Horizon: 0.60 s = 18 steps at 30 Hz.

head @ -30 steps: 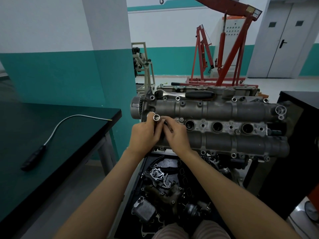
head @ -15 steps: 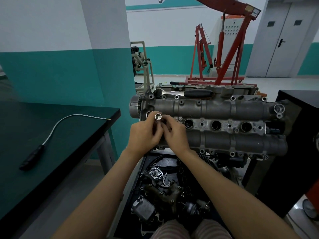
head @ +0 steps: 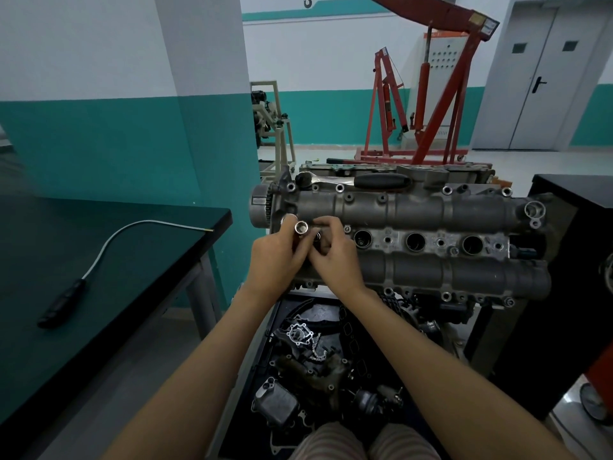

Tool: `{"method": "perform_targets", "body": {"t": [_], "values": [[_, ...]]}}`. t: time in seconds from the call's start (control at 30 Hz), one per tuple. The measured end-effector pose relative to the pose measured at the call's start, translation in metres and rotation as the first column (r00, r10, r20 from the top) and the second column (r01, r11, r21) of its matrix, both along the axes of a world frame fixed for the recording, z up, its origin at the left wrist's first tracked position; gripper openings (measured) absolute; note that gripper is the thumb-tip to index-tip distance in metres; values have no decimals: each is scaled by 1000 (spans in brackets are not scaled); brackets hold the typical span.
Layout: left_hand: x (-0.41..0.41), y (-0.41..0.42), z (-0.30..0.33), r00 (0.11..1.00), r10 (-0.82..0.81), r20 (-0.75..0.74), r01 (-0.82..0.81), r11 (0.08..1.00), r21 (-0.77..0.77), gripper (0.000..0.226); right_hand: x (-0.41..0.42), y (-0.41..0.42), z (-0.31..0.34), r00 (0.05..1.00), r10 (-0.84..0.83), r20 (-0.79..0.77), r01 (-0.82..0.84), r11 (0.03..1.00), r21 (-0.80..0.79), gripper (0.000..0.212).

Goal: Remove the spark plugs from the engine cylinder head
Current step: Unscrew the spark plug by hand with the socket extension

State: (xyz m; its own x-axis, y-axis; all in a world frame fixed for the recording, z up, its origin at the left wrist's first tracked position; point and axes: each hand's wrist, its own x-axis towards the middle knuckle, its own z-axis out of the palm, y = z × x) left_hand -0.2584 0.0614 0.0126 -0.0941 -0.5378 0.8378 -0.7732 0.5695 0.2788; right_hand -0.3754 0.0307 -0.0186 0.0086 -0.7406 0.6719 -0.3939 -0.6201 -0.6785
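The grey engine cylinder head [head: 414,210] lies lengthwise in front of me with three open spark plug wells [head: 415,241] showing along its middle. Over its left end, my left hand [head: 275,257] grips a shiny metal socket [head: 302,228], its open mouth facing up. My right hand [head: 335,257] is pressed against the left one, fingers curled around the socket's lower part. What sits below the socket is hidden by the fingers. No spark plug is visible.
A ratchet with a black handle [head: 365,181] lies along the head's far edge. A flexible pick-up tool [head: 99,260] rests on the dark table [head: 39,327] at left. A bin of engine parts [head: 315,360] sits below. Red engine cranes [head: 431,104] stand behind, and a black cabinet [head: 577,207] at right.
Both hands stay clasped on the socket at the head's left end; the fingers shifted slightly around it.
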Motion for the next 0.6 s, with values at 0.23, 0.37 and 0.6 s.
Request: {"method": "perform_targets", "body": {"t": [0.23, 0.37, 0.6], "values": [[0, 5, 0, 999, -24, 35, 25, 999, -40, 35, -3, 2, -1, 999, 26, -26, -28, 995, -100, 16], [2, 2, -2, 1000, -11, 21, 12, 999, -34, 31, -3, 2, 0, 995, 31, -90, -43, 991, -130, 28], [0, 3, -2, 1000, -8, -23, 7, 999, -37, 30, -4, 1, -2, 999, 29, -46, -32, 997, -66, 3]]}}
